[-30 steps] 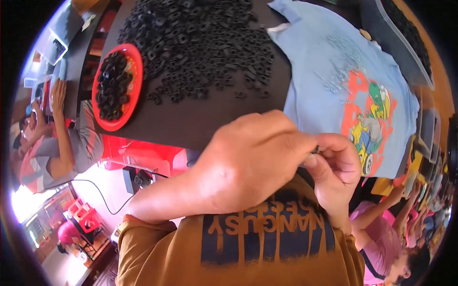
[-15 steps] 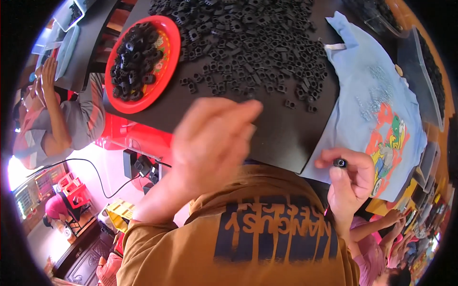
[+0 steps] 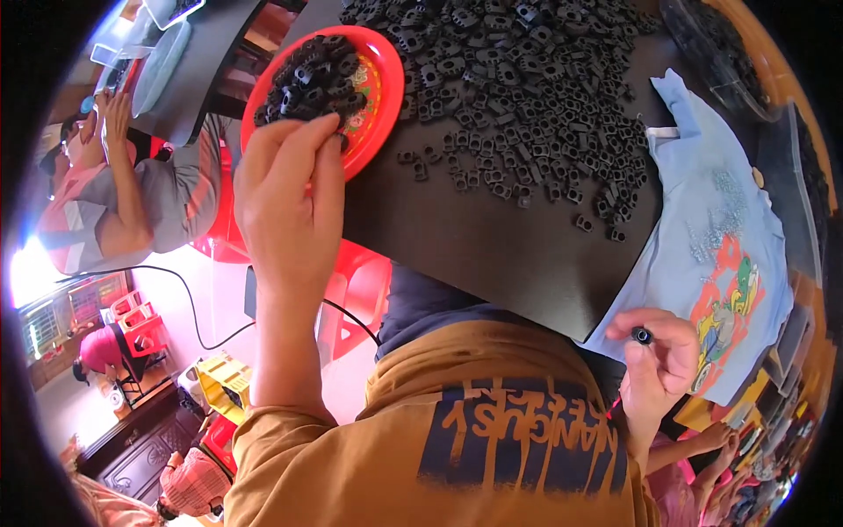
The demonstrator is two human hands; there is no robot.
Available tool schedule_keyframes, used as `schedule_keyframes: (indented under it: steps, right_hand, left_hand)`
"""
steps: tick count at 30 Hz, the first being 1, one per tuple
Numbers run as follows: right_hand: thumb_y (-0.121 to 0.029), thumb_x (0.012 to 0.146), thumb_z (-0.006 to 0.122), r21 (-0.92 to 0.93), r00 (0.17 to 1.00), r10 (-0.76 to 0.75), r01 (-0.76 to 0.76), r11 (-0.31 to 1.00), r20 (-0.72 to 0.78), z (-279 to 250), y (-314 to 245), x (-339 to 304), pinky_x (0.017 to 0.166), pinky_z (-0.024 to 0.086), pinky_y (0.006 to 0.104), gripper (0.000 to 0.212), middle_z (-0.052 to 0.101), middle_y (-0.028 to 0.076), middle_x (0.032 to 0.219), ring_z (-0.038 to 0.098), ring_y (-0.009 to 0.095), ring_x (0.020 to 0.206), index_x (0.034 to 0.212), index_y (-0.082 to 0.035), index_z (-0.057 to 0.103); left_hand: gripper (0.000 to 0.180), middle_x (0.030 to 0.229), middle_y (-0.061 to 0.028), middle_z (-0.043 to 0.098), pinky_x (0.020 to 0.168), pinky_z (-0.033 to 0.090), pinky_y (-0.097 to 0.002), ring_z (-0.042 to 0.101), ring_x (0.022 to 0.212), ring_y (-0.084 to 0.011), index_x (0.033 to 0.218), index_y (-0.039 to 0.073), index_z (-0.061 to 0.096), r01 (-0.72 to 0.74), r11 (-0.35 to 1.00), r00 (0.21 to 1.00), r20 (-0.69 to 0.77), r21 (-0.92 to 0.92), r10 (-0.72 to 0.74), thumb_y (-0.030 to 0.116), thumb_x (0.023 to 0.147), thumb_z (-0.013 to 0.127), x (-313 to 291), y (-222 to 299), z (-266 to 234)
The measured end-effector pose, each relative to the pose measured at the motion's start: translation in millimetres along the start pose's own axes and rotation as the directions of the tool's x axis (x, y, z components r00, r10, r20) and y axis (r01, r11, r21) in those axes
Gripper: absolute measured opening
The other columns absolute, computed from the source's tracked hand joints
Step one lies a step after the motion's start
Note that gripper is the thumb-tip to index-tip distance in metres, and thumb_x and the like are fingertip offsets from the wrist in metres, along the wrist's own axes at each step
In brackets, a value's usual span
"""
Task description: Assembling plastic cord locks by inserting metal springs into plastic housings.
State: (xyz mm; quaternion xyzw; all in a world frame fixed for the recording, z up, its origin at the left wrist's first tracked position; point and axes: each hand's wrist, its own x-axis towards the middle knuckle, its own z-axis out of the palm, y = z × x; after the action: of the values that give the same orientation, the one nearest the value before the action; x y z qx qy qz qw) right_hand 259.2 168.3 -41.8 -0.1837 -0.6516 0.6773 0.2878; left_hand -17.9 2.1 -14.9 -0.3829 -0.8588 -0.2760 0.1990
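Note:
My left hand [image 3: 294,189] reaches over the near edge of a red plate [image 3: 386,97] with a floral pattern. Its fingers are drawn together, and a dark bit shows at the fingertips, too small to name. Heaped on the plate are black plastic parts [image 3: 307,79]. Low at the right, my right hand [image 3: 659,360] pinches a small black plastic part [image 3: 643,335], its round end showing, between thumb and index finger. Many loose black plastic pieces [image 3: 527,114] with holes cover the far part of the dark table [image 3: 492,237].
A light blue cloth [image 3: 694,193] with a cartoon print lies along the table's right side, tiny shiny bits [image 3: 724,211] scattered on it. Clear tubs [image 3: 799,176] stand beyond it. A person in grey [image 3: 132,193] sits at the left; another person's arms [image 3: 702,443] show at lower right.
My left hand has moved left and away from me, from above the table's near edge to the red plate. The right hand still pinches its black part. The whole view has shifted slightly.

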Motion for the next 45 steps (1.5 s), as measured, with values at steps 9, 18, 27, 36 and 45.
schedule_keyframes:
  steps: [9,18,27,36,45]
  right_hand:
    - [0.006,0.082,0.058,0.052,0.999,-0.003,0.005,0.999,-0.043,2,-2,0,0.075,0.050,0.0327,0.021,0.062,0.021,0.096,0.061,0.022,0.079,0.101,0.003,0.049]
    - [0.011,0.082,0.054,0.124,1.000,-0.001,0.003,0.992,-0.017,-3,0,0,0.078,0.050,0.0342,0.024,0.061,0.023,0.102,0.061,0.021,0.083,0.104,0.003,0.049]
    - [0.006,0.086,0.058,0.257,0.999,0.034,-0.025,0.966,-0.029,-3,-1,5,0.081,0.048,0.0246,0.020,0.062,0.012,0.101,0.060,0.013,0.090,0.105,0.005,0.053]
    - [0.007,0.083,0.060,0.146,1.000,-0.016,0.017,0.989,-0.011,-7,1,-1,0.082,0.046,0.0272,0.021,0.063,0.014,0.099,0.060,0.016,0.091,0.104,0.005,0.056]
    - [0.007,0.083,0.060,0.181,1.000,-0.007,0.002,0.984,0.026,-4,2,1,0.080,0.048,0.0287,0.023,0.062,0.017,0.102,0.060,0.018,0.088,0.104,0.004,0.051]
  left_hand:
    - [0.017,0.088,-0.0067,0.059,0.078,0.039,-0.0373,0.056,0.085,-0.0262,0.095,0.009,0.067,-0.306,0.913,0.928,0.297,0.270,0.224,0.014,0.079,0.062,40,-14,16]
    - [0.017,0.092,-0.0048,0.060,0.073,0.045,-0.0260,0.057,0.082,-0.0160,0.099,0.002,0.066,-0.081,0.927,0.982,0.128,-0.367,0.137,0.006,0.083,0.062,35,19,11]
    - [0.034,0.088,-0.0129,0.060,0.056,0.035,-0.0187,0.045,0.060,-0.0082,0.108,-0.007,0.055,0.614,0.322,0.729,0.674,-0.720,0.119,0.021,0.089,0.058,4,122,16]
    - [0.024,0.083,-0.0084,0.062,0.063,0.044,-0.0344,0.058,0.072,-0.0265,0.094,0.004,0.066,-0.313,0.856,0.881,0.211,-0.412,0.424,0.003,0.070,0.071,-21,100,35]
    - [0.040,0.085,-0.0015,0.056,0.063,0.037,-0.0316,0.050,0.069,-0.0181,0.099,0.006,0.069,-0.381,0.813,0.846,0.190,-0.440,0.499,0.001,0.060,0.075,-47,99,43]
